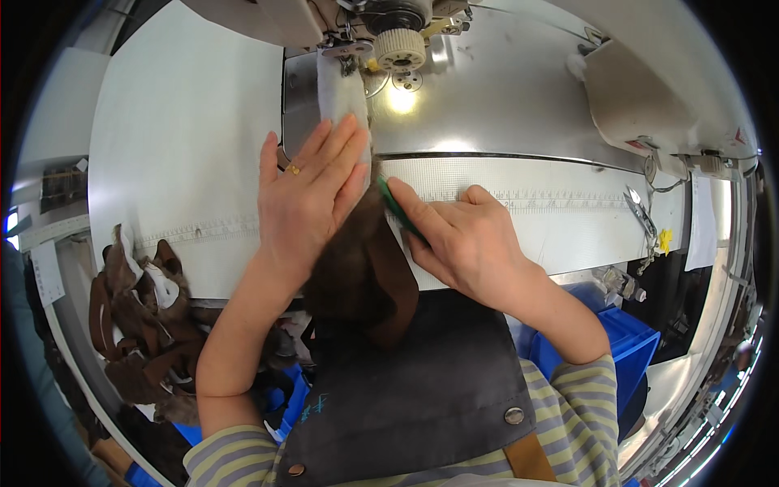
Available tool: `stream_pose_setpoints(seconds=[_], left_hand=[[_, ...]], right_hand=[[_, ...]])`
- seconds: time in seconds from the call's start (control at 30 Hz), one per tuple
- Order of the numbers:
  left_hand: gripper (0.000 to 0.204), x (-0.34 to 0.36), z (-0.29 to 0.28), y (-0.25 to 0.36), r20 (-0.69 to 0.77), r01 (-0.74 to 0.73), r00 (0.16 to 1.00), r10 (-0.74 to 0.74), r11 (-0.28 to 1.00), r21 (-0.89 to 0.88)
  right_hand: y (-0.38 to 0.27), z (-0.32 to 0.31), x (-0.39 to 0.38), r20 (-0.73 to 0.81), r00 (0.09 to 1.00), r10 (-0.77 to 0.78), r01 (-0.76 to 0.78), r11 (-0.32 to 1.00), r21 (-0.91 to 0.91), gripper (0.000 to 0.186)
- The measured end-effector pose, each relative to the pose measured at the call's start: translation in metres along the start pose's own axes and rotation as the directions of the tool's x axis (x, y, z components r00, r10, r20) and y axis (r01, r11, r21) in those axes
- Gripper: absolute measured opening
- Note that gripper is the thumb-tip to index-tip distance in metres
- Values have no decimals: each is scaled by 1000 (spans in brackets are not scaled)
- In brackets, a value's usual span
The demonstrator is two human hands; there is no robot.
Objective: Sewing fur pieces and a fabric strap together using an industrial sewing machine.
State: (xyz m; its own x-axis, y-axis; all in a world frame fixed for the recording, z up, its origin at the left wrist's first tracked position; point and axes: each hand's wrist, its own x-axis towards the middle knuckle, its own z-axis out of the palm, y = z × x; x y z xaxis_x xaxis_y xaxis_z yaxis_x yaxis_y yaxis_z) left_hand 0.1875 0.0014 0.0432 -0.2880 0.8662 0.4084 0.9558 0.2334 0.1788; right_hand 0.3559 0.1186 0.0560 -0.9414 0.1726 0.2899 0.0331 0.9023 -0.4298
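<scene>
Brown furry fabric (357,260) lies under the sewing machine head (389,32), its white end at the needle; I read this as feeding a seam; left hand (304,203) presses flat, right hand (462,239) pinches a green tool (398,207); next needs steady, even guiding forward.

Sewing machine (389,32) behind table (187,138); fabric pile (142,316) left.

Brown furry piece (357,268) mostly hidden under left hand (304,207); sewing machine (389,24) cut off by top edge.
</scene>
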Motion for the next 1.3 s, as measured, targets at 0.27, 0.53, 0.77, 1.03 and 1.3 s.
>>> stream_pose_setpoints(seconds=[0.27, 0.53, 0.77, 1.03, 1.3], left_hand=[[34, 8, 8, -8, -49, -4, 999, 3, 1000, -15], [28, 26, 21, -22, -140, -28, 990, 34, 999, 45], [40, 21, 13, -14, -65, 50, 996, -56, 995, -92], [43, 15, 12, -17, -44, 70, 996, -79, 982, -175], [36, 17, 19, -17, -80, 49, 995, -61, 987, -151]], right_hand=[[9, -2, 13, 34, 999, -3, 4, 1000, -24, 47], [11, -7, 10, 52, 997, 64, -62, 997, -38, 51], [-4, -2, 3, -82, 971, 226, -212, 965, 155, 43], [-19, -2, -18, -132, 839, 528, -330, 686, 649, 27], [-40, 17, -43, -145, 983, 113, -110, 993, 31, 23]])
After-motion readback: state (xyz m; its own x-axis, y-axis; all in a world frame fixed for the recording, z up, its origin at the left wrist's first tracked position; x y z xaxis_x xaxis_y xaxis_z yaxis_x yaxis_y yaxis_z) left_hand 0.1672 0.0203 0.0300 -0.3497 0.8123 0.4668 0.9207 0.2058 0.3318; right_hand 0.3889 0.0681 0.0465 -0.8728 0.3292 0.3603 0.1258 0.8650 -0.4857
